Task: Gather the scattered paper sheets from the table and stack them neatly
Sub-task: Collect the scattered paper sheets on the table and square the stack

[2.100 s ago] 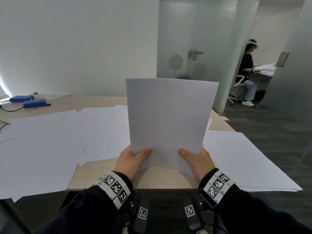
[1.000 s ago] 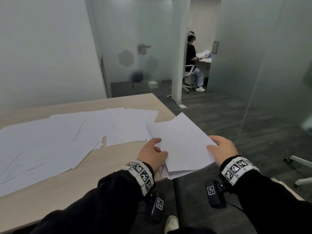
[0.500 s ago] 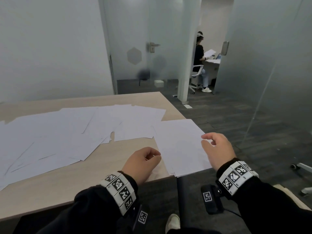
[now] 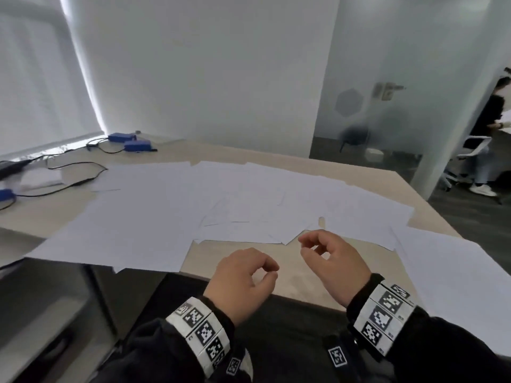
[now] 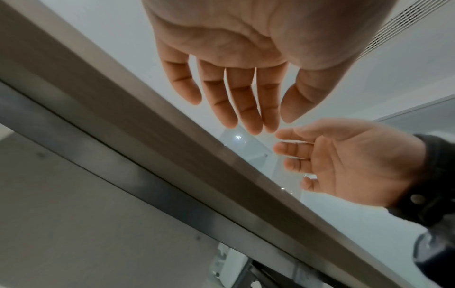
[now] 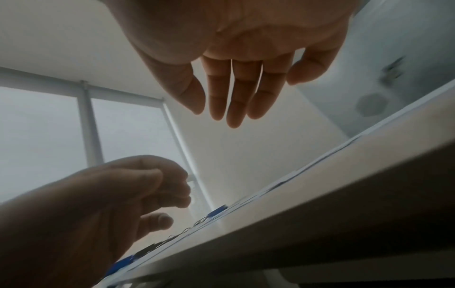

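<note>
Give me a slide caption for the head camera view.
Both empty hands, left hand and right hand, hover at the table edge before scattered paper sheets.

A white wall (image 4: 207, 64) meets a frosted glass partition (image 4: 387, 78), with blinded windows (image 4: 36, 78) at left.

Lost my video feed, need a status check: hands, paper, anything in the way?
Left hand and right hand empty, fingers loosely curled, above the table near edge. Scattered sheets uncollected; stack at right. Black cables far left, off the sheets.
</note>
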Demonstrator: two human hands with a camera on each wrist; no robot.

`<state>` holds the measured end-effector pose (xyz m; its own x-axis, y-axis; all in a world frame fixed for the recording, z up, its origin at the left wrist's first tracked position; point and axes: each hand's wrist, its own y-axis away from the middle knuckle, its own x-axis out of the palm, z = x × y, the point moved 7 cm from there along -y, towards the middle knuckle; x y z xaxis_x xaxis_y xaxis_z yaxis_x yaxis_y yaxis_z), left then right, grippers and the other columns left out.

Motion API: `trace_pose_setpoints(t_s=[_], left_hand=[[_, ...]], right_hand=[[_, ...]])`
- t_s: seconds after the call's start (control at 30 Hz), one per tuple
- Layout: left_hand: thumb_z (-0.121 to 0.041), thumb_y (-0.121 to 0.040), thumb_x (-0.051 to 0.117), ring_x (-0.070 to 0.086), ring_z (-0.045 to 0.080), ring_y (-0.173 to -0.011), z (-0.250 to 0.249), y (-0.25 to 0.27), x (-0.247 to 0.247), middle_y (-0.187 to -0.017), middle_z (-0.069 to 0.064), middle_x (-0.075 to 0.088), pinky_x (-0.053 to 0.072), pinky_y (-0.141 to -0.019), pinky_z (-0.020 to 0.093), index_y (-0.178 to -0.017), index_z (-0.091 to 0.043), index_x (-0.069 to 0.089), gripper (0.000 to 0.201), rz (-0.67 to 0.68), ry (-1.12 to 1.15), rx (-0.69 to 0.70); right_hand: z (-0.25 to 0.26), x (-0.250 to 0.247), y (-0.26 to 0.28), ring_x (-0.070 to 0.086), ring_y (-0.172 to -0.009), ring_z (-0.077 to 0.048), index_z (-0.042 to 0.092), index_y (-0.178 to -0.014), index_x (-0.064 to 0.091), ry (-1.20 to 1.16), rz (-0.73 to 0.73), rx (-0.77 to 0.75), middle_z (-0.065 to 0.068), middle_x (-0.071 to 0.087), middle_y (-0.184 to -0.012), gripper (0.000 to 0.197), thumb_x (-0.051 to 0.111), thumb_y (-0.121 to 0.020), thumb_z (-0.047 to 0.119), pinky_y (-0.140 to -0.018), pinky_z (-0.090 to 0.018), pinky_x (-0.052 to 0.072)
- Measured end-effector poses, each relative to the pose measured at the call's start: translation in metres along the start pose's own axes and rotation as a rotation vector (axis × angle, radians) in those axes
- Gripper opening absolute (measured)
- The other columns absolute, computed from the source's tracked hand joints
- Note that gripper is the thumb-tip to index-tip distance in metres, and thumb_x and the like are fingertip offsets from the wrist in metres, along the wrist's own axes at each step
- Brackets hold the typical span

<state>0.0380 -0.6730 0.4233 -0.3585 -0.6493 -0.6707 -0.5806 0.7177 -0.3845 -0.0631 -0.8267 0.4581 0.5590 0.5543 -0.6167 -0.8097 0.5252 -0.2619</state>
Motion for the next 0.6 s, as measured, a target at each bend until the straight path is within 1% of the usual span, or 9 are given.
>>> trace_pose_setpoints(t_s=[0.07, 0.13, 0.23, 0.3, 0.37, 0.4, 0.47, 0.53, 0.6], left_hand=[[-0.052, -0.083, 0.050, 0.054, -0.002, -0.105, 0.025, 0.013, -0.022, -0.101, -0.026, 0.061, 0.043, -0.096, 0.033, -0.097, -0.040, 0.067, 0.025, -0.039, -0.123, -0.003], [-0.058, -0.082, 0.050, 0.049, -0.003, -0.117, 0.049, 0.025, -0.044, -0.115, -0.027, 0.057, 0.035, -0.103, 0.034, -0.103, -0.043, 0.066, 0.030, -0.070, -0.226, -0.034], [-0.069, -0.078, 0.053, 0.034, 0.004, -0.138, 0.080, 0.039, -0.078, -0.138, -0.026, 0.046, 0.024, -0.109, 0.039, -0.117, -0.047, 0.058, 0.045, -0.100, -0.361, -0.077], [-0.076, -0.074, 0.052, 0.014, 0.005, -0.148, 0.106, 0.046, -0.098, -0.154, -0.025, 0.029, 0.014, -0.116, 0.044, -0.133, -0.051, 0.044, 0.065, -0.032, -0.457, -0.179], [-0.078, -0.073, 0.054, -0.001, 0.007, -0.151, 0.131, 0.050, -0.114, -0.161, -0.023, 0.012, 0.005, -0.118, 0.044, -0.146, -0.052, 0.024, 0.083, 0.050, -0.557, -0.295], [-0.076, -0.075, 0.056, -0.003, 0.008, -0.152, 0.143, 0.052, -0.123, -0.163, -0.022, 0.008, 0.004, -0.118, 0.044, -0.149, -0.051, 0.017, 0.087, 0.071, -0.589, -0.341], [-0.068, -0.082, 0.055, 0.003, 0.010, -0.153, 0.163, 0.055, -0.138, -0.164, -0.021, 0.010, 0.007, -0.118, 0.045, -0.152, -0.050, 0.012, 0.084, 0.094, -0.624, -0.397], [-0.055, -0.091, 0.049, 0.013, 0.008, -0.151, 0.177, 0.057, -0.150, -0.161, -0.024, 0.020, 0.012, -0.117, 0.044, -0.151, -0.049, 0.019, 0.068, 0.090, -0.646, -0.411], [-0.040, -0.096, 0.043, 0.024, 0.005, -0.146, 0.182, 0.057, -0.163, -0.155, -0.028, 0.032, 0.017, -0.114, 0.041, -0.147, -0.049, 0.032, 0.053, 0.056, -0.654, -0.403]], right_hand=[[0.024, 0.029, -0.011, 0.057, -0.092, 0.004, 0.041, -0.102, 0.064, 0.025, 0.080, -0.047, 0.021, 0.065, -0.097, 0.015, 0.061, -0.093, 0.030, -0.078, -0.017, 0.045], [0.047, 0.056, -0.020, 0.058, -0.092, 0.004, 0.041, -0.105, 0.064, 0.043, 0.151, -0.085, 0.020, 0.066, -0.097, 0.015, 0.061, -0.093, 0.032, -0.080, -0.017, 0.047], [0.074, 0.093, -0.030, 0.060, -0.090, 0.001, 0.039, -0.106, 0.064, 0.056, 0.230, -0.113, 0.019, 0.066, -0.097, 0.015, 0.061, -0.093, 0.035, -0.080, -0.017, 0.047], [0.085, 0.117, -0.036, 0.060, -0.088, 0.001, 0.039, -0.106, 0.065, 0.064, 0.274, -0.107, 0.019, 0.066, -0.097, 0.014, 0.061, -0.093, 0.037, -0.079, -0.017, 0.047], [0.090, 0.137, -0.040, 0.061, -0.089, 0.000, 0.039, -0.105, 0.065, 0.052, 0.304, -0.089, 0.019, 0.066, -0.098, 0.013, 0.061, -0.093, 0.039, -0.081, -0.019, 0.048], [0.092, 0.146, -0.043, 0.062, -0.090, -0.001, 0.039, -0.104, 0.065, 0.033, 0.317, -0.077, 0.019, 0.067, -0.099, 0.012, 0.062, -0.093, 0.038, -0.083, -0.021, 0.049], [0.097, 0.162, -0.048, 0.063, -0.093, -0.003, 0.037, -0.103, 0.066, -0.036, 0.335, -0.038, 0.017, 0.068, -0.101, 0.011, 0.063, -0.093, 0.035, -0.084, -0.022, 0.049], [0.101, 0.174, -0.053, 0.064, -0.091, -0.007, 0.032, -0.104, 0.068, -0.158, 0.342, 0.039, 0.012, 0.071, -0.100, 0.011, 0.063, -0.094, 0.031, -0.077, -0.020, 0.045], [0.098, 0.182, -0.059, 0.065, -0.084, -0.012, 0.027, -0.102, 0.070, -0.304, 0.329, 0.187, 0.006, 0.074, -0.097, 0.012, 0.062, -0.094, 0.030, -0.073, -0.023, 0.044]])
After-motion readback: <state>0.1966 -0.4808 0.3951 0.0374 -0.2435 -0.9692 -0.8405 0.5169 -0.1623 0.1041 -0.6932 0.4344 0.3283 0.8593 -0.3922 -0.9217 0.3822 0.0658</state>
